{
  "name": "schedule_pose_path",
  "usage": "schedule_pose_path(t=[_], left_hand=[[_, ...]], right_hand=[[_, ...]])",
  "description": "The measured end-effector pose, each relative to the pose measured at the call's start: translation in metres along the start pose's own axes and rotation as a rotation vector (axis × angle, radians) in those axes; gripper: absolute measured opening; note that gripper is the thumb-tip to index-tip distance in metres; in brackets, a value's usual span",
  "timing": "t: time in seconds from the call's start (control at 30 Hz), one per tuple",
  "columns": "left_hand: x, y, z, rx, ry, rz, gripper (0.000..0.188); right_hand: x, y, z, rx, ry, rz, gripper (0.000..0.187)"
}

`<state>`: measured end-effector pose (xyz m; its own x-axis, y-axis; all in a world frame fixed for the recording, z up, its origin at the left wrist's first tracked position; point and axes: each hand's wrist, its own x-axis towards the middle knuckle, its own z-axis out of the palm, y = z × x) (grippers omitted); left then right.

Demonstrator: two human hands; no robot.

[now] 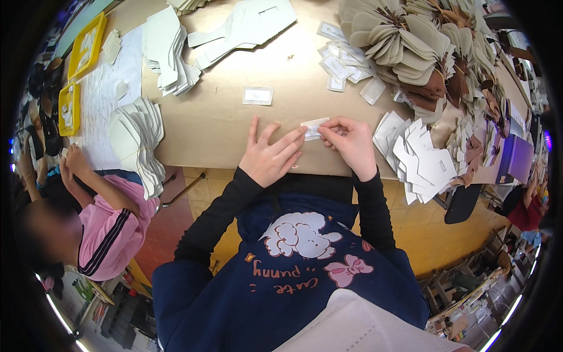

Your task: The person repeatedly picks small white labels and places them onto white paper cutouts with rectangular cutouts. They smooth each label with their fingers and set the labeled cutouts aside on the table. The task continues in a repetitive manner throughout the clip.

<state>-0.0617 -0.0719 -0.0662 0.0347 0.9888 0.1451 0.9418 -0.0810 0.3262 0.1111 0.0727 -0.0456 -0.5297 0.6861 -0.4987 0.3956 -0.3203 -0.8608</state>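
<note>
Near the table's front edge, a small pale rectangular piece with a white label patch lies between my hands. My right hand pinches its right end between thumb and fingers. My left hand is spread over the tabletop, fingers apart, with a fingertip touching the piece's left end. Just beyond my hands, a similar labelled rectangle in a clear border lies flat by itself. Closest to my right hand on its outer side is a fanned stack of white cut pieces.
Labelled rectangles lie heaped at the far right, beside large bundles of beige and brown cut pieces. Left are stacked white pieces and yellow trays. A co-worker in a pink shirt sits at the left.
</note>
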Motion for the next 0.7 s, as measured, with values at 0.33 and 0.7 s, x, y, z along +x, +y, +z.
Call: schedule_pose_path(t=[0.33,0.7], left_hand=[[0.002,0.002,-0.002,-0.017,-0.023,-0.03,0.038],[0.003,0.003,-0.001,0.01,0.017,-0.022,0.036]], right_hand=[[0.0,-0.002,-0.015,-0.235,0.023,-0.05,0.022],[0.011,-0.006,-0.014,-0.35,0.028,-0.015,0.024]])
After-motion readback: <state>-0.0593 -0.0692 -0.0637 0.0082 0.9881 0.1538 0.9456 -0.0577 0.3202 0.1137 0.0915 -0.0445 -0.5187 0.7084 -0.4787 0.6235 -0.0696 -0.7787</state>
